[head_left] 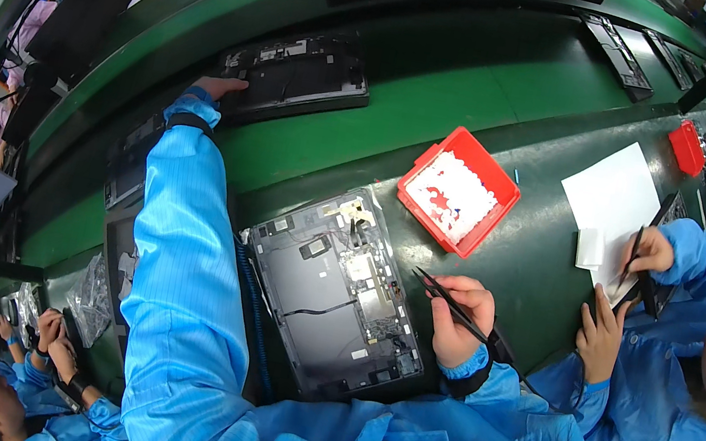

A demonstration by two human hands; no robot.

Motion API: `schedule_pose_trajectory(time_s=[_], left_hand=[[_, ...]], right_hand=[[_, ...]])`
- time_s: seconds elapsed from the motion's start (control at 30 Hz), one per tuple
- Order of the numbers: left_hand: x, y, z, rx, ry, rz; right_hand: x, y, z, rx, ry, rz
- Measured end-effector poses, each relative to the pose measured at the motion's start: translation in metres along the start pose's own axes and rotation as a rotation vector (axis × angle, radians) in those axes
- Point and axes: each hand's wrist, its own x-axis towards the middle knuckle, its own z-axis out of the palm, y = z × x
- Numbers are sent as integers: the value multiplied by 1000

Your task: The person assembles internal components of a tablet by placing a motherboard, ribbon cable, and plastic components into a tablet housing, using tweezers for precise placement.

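Observation:
My left hand point(221, 88) reaches far out to a dark laptop casing point(298, 79) on the green shelf. A digit lies over the casing's left edge; the other fingers are hidden, and the hand looks closed on that edge. Close to my body, an opened grey laptop casing point(314, 280) lies on the bench, showing a black cable, bare metal and small parts along its right side. Just right of it, my right hand point(460, 320) pinches a pair of black tweezers point(450, 304), tips pointing up and left, apart from the casing.
A red bin point(457, 192) of small white pieces stands beyond my right hand. A blue coiled cord point(249, 316) runs along the casing's left side. At right, a co-worker's hands point(617, 305) work by white paper point(612, 195). A clear plastic bag point(92, 297) lies at left.

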Motion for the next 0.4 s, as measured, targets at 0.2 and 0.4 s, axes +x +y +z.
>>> schedule_pose_trajectory(time_s=[0.2,0.4], left_hand=[[59,-78,-17,148,360,-161],[-83,12,-40,103,621,469]], right_hand=[[0,4,3,-8,27,-3],[-1,4,-13,95,117,58]])
